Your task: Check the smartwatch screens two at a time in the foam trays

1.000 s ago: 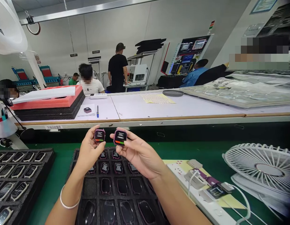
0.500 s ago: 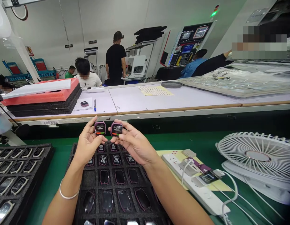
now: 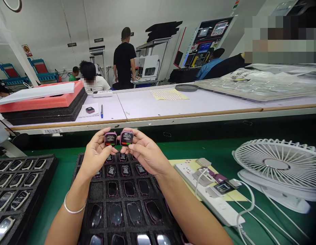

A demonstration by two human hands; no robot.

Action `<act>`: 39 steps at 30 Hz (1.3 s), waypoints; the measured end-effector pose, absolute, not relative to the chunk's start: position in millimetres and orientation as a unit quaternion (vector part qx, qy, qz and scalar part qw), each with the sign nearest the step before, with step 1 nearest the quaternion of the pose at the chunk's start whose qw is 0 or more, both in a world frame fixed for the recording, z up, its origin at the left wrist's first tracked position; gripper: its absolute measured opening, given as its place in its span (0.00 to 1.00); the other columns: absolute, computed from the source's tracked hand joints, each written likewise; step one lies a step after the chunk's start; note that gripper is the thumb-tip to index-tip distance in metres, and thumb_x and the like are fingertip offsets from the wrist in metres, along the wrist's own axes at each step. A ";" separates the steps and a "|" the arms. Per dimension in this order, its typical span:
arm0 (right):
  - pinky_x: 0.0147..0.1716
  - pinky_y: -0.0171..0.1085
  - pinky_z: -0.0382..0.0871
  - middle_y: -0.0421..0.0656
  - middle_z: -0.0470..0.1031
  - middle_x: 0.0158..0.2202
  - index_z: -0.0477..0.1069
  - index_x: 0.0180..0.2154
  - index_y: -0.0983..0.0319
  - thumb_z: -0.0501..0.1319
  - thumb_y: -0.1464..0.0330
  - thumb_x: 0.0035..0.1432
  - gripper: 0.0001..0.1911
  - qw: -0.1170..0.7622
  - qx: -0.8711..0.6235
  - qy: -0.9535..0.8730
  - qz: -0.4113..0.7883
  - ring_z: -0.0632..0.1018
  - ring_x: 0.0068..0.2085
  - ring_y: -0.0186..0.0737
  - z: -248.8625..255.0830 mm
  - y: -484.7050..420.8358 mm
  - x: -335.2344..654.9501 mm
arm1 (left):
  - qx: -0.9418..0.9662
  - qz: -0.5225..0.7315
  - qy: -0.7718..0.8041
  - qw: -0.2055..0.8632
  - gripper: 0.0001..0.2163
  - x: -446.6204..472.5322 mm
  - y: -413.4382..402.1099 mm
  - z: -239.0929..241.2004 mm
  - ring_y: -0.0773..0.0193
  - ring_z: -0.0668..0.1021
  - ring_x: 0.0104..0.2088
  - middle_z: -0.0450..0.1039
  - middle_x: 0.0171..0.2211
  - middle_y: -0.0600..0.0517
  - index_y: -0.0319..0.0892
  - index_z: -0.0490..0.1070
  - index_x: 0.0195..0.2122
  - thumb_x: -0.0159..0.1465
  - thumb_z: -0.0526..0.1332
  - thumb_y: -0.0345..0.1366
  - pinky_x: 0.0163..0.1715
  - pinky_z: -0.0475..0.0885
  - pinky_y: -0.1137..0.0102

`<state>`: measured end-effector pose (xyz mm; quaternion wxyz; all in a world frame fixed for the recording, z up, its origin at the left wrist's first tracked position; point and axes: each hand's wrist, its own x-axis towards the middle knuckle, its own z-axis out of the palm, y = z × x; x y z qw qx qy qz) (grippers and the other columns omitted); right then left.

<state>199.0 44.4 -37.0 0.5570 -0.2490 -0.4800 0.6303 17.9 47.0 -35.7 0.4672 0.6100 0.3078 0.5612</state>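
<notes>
Displaying white text [image 3: 126, 135] (seemingly illegible), left fingers [image 3: 106, 154] grip one watch [image 3: 110, 139], right fingers [image 3: 138, 149] another watch [image 3: 126, 139].

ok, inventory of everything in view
Held smartwatches: 2, purple, centre
Middle foam tray: 1, black, below them
Tray watches: many, purple, middle tray
Left foam tray: 1, black, far left
Left watches: many, pale, left tray
Power strip: 1, white, right of trays
Fan: 1, white, far right
Bench: 1, green, under trays
Shelf: 1, white, behind bench
Shelf watch: 1, purple, on paper
Pen: 1, blue, beside paper
Foam stack: 1, red over black, shelf left
Dotted sheet: 1, yellow, shelf middle
Round disc: 1, dark, shelf
Plastic tray stack: 1, clear, shelf right
Co-workers: 6 visible, mixed clothing, background
Bracelet: 1, white, left wrist
Left hand: 1, bare, gripping one smartwatch
Right hand: 1, bare, gripping the other
</notes>
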 end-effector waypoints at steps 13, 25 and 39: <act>0.35 0.39 0.71 0.41 0.78 0.40 0.71 0.50 0.57 0.64 0.75 0.49 0.24 0.563 -0.251 -0.494 0.613 0.79 0.32 0.36 -35.9 43.3 198.6 | 0.613 0.558 0.304 0.470 0.22 19.0 46.7 -36.6 0.69 0.80 0.30 0.77 0.47 0.46 0.43 0.67 0.57 0.61 0.65 0.31 0.34 0.78 0.70; 0.35 0.38 0.73 0.42 0.77 0.42 0.70 0.52 0.57 0.66 0.72 0.55 0.22 0.564 -0.252 -0.518 0.592 0.78 0.32 0.34 -40.4 45.6 198.2 | 0.591 0.584 0.312 0.461 0.21 25.1 48.9 -41.4 0.71 0.79 0.28 0.77 0.41 0.50 0.44 0.70 0.53 0.59 0.69 0.33 0.31 0.79 0.73; 0.30 0.37 0.70 0.40 0.75 0.40 0.70 0.47 0.57 0.69 0.69 0.52 0.20 0.586 -0.272 -0.488 0.586 0.72 0.27 0.31 -39.5 47.0 196.6 | 0.573 0.573 0.312 0.496 0.22 27.7 45.7 -41.1 0.64 0.83 0.29 0.79 0.45 0.47 0.42 0.70 0.57 0.61 0.63 0.33 0.33 0.82 0.67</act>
